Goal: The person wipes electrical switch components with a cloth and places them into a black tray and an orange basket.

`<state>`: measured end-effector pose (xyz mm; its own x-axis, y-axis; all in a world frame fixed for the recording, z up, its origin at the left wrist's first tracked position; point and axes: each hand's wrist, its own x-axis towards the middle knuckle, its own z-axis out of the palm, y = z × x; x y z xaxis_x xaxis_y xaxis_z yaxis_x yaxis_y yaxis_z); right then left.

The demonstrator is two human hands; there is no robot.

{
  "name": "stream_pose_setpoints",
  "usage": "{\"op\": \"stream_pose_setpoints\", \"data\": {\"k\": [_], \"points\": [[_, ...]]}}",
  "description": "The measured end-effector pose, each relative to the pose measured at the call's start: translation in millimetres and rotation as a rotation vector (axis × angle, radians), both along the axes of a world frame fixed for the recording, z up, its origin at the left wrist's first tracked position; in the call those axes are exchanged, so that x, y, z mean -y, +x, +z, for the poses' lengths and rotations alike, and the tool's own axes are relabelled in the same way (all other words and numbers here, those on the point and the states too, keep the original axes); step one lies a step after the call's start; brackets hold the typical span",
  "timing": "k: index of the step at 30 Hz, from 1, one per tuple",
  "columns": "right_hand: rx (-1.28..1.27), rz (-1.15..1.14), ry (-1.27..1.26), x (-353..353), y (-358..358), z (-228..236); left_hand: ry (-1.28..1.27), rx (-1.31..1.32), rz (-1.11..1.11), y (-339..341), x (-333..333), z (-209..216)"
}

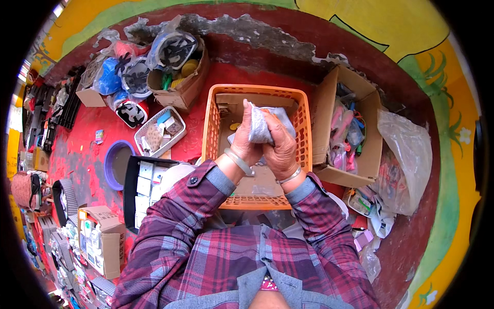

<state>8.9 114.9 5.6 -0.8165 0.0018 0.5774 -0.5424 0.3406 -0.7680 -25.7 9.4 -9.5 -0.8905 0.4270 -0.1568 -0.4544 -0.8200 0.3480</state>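
A soft, light-grey cloth bundle (260,126) is held between my two hands, above an orange plastic basket (210,116). My left hand (244,141) presses against its left side with the thumb pointing up. My right hand (280,145) wraps round its right side, and the fingers are bent over it. A paler, whitish part of the bundle sticks out past the right hand. Something small and orange shows at its top edge. Inside the basket I see a brown cardboard lining and a few small items, partly hidden by my hands and forearms.
Right of the basket stands an open cardboard box (321,121) of colourful items, with a clear plastic bag (406,159) beside it. On the left are a white basket (180,135), a purple basin (109,167), a black tray (131,198) of white packets and a box of helmets (193,85).
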Motion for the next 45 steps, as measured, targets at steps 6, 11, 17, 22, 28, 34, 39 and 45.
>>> {"op": "stream_pose_setpoints", "data": {"k": [6, 11, 17, 22, 28, 34, 39, 45], "points": [[0.300, 0.263, -0.877, -16.0, -10.6, 19.3, 0.053, 0.078, 0.052, -10.3, 6.1, 19.0], [0.198, -0.139, -1.149, -86.8, -35.0, 14.7, 0.091, 0.019, -0.037, -12.5, 12.5, 33.9], [0.243, 0.037, -0.923, -60.2, -14.4, 44.5, 0.082, -0.073, -0.138, -11.0, 9.3, 29.7], [0.182, 0.273, -0.629, -17.1, -6.5, 35.4, 0.051, -0.033, -0.198, -1.9, 1.5, 27.2], [-0.204, -0.096, 0.509, -19.0, -10.9, 22.0, -0.108, -0.073, -0.126, 7.5, -6.0, 20.4], [-0.030, -0.145, 0.073, -17.0, -14.2, 20.9, -0.370, -0.259, -0.149, 10.8, -6.3, 14.8], [0.256, -0.129, -0.695, -62.1, -29.9, 19.5, -0.085, -0.116, -0.177, -0.4, -6.6, 10.2], [-0.107, -0.345, 0.185, -34.3, -14.3, 46.1, -0.065, -0.050, -0.116, -5.8, -9.0, 15.3]]}}
